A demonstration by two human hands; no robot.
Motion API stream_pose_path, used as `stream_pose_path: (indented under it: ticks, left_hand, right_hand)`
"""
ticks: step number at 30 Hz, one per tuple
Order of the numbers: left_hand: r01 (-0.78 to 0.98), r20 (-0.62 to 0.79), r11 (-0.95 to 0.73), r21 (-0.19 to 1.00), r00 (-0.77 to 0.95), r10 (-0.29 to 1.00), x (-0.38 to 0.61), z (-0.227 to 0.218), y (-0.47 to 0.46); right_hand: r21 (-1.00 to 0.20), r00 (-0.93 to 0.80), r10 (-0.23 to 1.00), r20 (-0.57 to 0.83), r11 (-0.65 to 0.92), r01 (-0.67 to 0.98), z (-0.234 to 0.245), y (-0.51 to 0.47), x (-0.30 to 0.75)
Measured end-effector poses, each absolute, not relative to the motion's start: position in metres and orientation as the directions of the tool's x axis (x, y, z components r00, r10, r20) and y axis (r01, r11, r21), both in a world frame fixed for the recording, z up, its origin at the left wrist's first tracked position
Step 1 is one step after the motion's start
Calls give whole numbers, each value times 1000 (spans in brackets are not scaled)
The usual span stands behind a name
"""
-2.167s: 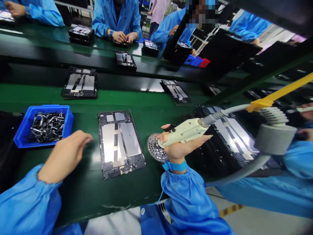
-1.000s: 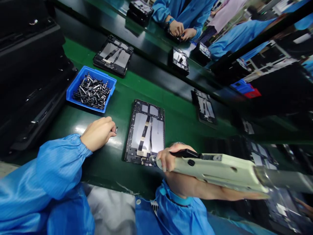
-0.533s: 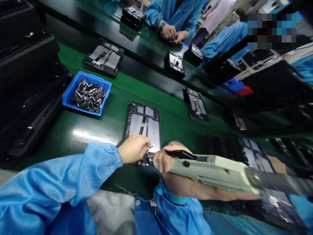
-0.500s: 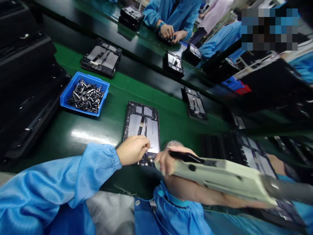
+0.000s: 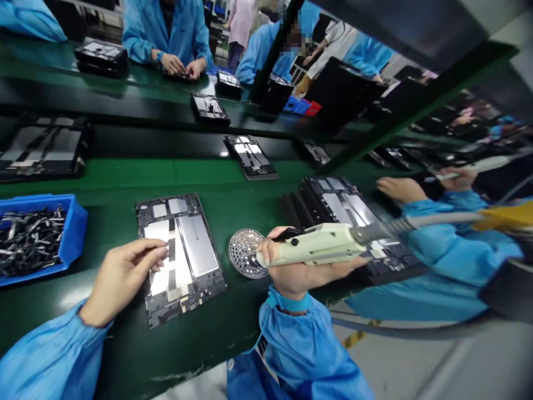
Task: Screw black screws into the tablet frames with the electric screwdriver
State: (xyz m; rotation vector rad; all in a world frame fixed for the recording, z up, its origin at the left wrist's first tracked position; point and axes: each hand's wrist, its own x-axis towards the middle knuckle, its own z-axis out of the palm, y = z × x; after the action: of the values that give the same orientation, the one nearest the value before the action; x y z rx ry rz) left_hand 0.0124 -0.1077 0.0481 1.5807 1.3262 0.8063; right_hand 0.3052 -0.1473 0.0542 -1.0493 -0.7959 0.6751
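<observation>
Where the tablet (image 5: pixel 197 241) ends, narrow bare bench (image 5: pixel 222 228), then dish (image 5: pixel 230 253)

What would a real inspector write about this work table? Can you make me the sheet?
Surface: green bench, shiny, whitish scuffs at its near edge.
Work things: flat device with its insides showing; pale power driver, tip at the round metal dish, contact unclear.
Clutter: blue bin heaped with small black-and-silver parts; device stack to the right.
Hands: left hand over the device, anything pinched too small to tell; right hand grips the driver.
Cables: grey cord from the driver's back end, yellow strap beside it.
Surroundings: co-workers in blue sleeves, opposite and right.
</observation>
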Motion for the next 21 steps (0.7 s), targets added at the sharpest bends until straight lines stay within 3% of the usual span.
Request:
stream_pose_path:
  ticks: [4, 8, 11, 16, 21]
  left_hand:
    - [500, 50, -93, 861, 99, 994, 4, 58, -88]
    - [543, -36, 15, 840, 29, 999, 2, 58, -76]
    - [529, -58, 53, 847, -7, 998, 0, 55, -72]
    - [511, 72, -37, 859, -50, 996, -6, 45, -68]
    - [397, 70, 1, 918, -165, 984, -9, 40, -61]
  right_hand:
    - [-881, 592, 758, 274, 445, -162, 53, -143, 291]
    - [-889, 555, 792, 254, 417, -188, 57, -142, 291]
    - [-891, 545, 807, 228, 399, -218, 58, -140, 292]
    - [-867, 568, 798, 201, 415, -276, 52, -137, 290]
    - [-898, 527, 821, 217, 381, -223, 51, -137, 292]
